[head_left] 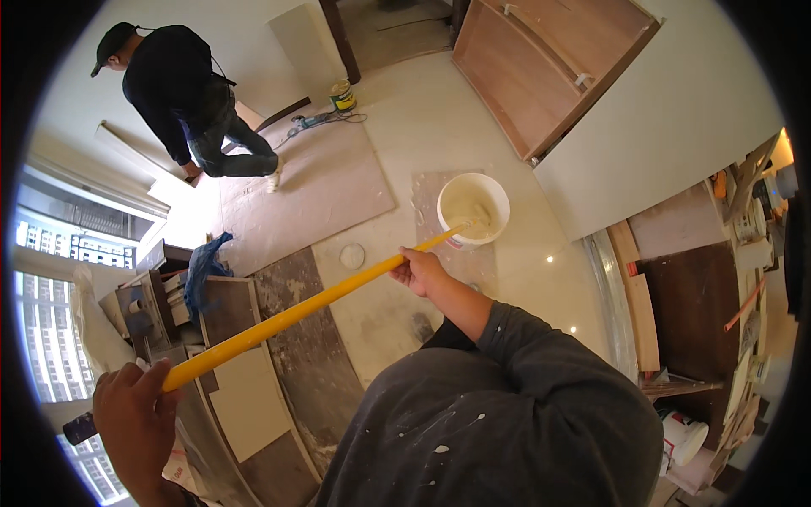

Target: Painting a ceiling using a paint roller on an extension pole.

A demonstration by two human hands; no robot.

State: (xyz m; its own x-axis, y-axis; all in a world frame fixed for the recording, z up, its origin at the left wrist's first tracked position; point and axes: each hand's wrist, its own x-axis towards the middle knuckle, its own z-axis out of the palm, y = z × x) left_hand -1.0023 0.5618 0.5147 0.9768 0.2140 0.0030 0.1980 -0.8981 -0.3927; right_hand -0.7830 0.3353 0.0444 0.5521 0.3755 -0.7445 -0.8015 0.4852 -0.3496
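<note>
A long yellow pole (296, 313) slants across the view from lower left to a white bucket (507, 207) on the floor. My left hand (138, 414) is closed around the pole near its dark end (80, 428). Farther along, my right hand (420, 272) grips the pole, a short way from the bucket. The pole's far end reaches into the bucket, where cream-coloured liquid (460, 203) lies. What is fixed to that end is partly sunk in the liquid, and I cannot make out its kind.
Another person (182, 93) in dark clothes bends over the board-covered floor (329, 177) at upper left. Close by are a corded power tool (304, 124) and a tin (342, 95). A wooden panel frame (541, 76) stands at upper right; boards (688, 296) and scraps line the right side.
</note>
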